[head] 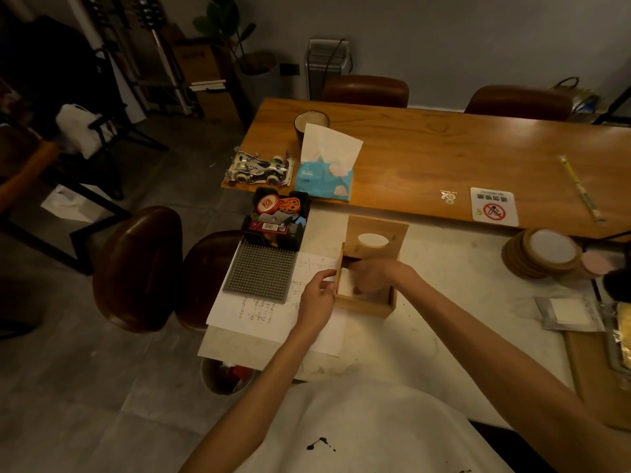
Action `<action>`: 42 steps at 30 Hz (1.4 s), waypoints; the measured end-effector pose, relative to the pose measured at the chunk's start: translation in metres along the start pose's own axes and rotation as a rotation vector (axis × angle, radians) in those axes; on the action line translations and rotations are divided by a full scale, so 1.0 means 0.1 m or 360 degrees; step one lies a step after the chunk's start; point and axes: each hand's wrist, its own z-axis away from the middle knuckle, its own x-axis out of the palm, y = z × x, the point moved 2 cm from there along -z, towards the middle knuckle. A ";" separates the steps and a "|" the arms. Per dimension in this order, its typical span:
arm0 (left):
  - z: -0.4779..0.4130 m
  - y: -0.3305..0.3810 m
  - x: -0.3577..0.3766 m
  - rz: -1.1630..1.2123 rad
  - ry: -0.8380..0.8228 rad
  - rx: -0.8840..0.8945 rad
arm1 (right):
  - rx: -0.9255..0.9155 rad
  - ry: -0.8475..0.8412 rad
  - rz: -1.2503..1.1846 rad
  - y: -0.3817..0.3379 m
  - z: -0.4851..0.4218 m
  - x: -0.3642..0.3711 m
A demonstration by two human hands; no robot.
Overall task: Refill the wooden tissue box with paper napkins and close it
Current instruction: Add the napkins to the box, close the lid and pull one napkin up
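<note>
1. The right hand (370, 273) reaches down into the open wooden tissue box (367, 295), fingers spread flat on the white napkins (346, 283) inside; blur hides whether it pinches them.
2. The left hand (317, 297) sits just outside the box's left wall, thumb and fingertips pinching the top edge of that wall.
3. The box lies on the pale table (444, 329), its long axis running away from the person, open top upward.
4. Its lid (375, 238), with an oval slot, is tipped up at the far end and faces the person.
5. Sheets of written paper (259, 315) lie under the left hand, touching the box's left side.
6. A blue tissue pack (324, 177) stands well beyond, on the wooden table (461, 158).
</note>
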 end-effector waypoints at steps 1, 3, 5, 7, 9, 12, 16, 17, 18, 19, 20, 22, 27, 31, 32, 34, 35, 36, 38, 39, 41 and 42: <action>0.00 -0.01 0.00 -0.0009 0.0004 0.0010 | 0.0001 0.0002 -0.0029 0.01 0.00 -0.01; 0.01 -0.02 0.00 -0.0031 0.0007 0.0022 | -0.0024 0.0011 -0.0084 0.07 -0.01 -0.04; 0.01 -0.02 0.00 -0.0070 0.0028 0.0041 | -0.0055 0.0026 -0.0150 0.12 -0.01 -0.07; 0.02 -0.01 0.00 -0.0176 0.0019 0.0052 | -0.0100 0.0003 -0.0200 0.11 0.03 -0.06; 0.03 0.05 0.00 -0.0418 -0.0090 0.0060 | -0.0143 0.0030 -0.0263 0.10 0.09 -0.03; 0.07 0.21 0.02 -0.0818 -0.0297 0.0198 | -0.0233 0.0211 -0.0538 0.17 0.24 -0.07; -0.06 0.46 0.06 -0.1047 -0.0487 0.0307 | 0.0120 0.0605 -0.0753 0.45 0.46 -0.14; -0.14 0.49 0.09 -0.1149 -0.0576 0.0257 | 0.0296 0.0635 -0.0589 0.53 0.52 -0.16; -0.22 0.52 0.11 -0.1281 -0.0661 0.0187 | 0.0412 0.0538 -0.0434 0.58 0.53 -0.14; -0.31 0.55 0.13 -0.1418 -0.0737 0.0122 | 0.0460 0.0385 -0.0359 0.59 0.56 -0.13; -0.38 0.59 0.14 -0.1543 -0.0797 0.0065 | 0.0467 0.0250 -0.0404 0.59 0.53 -0.09; -0.49 0.64 0.16 -0.1732 -0.0869 -0.0029 | 0.0447 0.0129 -0.0605 0.54 0.47 -0.01; -0.52 0.70 0.18 -0.1641 -0.0876 -0.0295 | 0.0538 0.0173 -0.0838 0.45 0.25 0.14; -0.52 0.74 0.19 -0.1584 -0.0777 -0.0242 | 0.0546 0.0244 -0.0916 0.47 0.17 0.17; -0.51 0.75 0.18 -0.1561 -0.0765 -0.0242 | 0.0522 0.0267 -0.0893 0.48 0.15 0.16; -0.46 0.74 0.10 -0.1485 -0.0714 -0.0271 | 0.0452 0.0315 -0.0795 0.46 0.13 0.14; -0.44 0.72 0.05 -0.1444 -0.0681 -0.0287 | 0.0421 0.0336 -0.0734 0.43 0.12 0.12; -0.42 0.69 0.00 -0.1402 -0.0649 -0.0309 | 0.0390 0.0349 -0.0682 0.39 0.11 0.10; -0.38 0.60 -0.09 -0.1306 -0.0597 -0.0368 | 0.0321 0.0356 -0.0619 0.30 0.07 0.08; -0.38 0.56 -0.13 -0.1272 -0.0584 -0.0388 | 0.0293 0.0348 -0.0600 0.26 0.05 0.08; -0.39 0.50 -0.18 -0.1260 -0.0575 -0.0403 | 0.0261 0.0306 -0.0578 0.20 0.02 0.10; -0.39 0.47 -0.19 -0.1263 -0.0575 -0.0413 | 0.0256 0.0287 -0.0571 0.18 0.00 0.12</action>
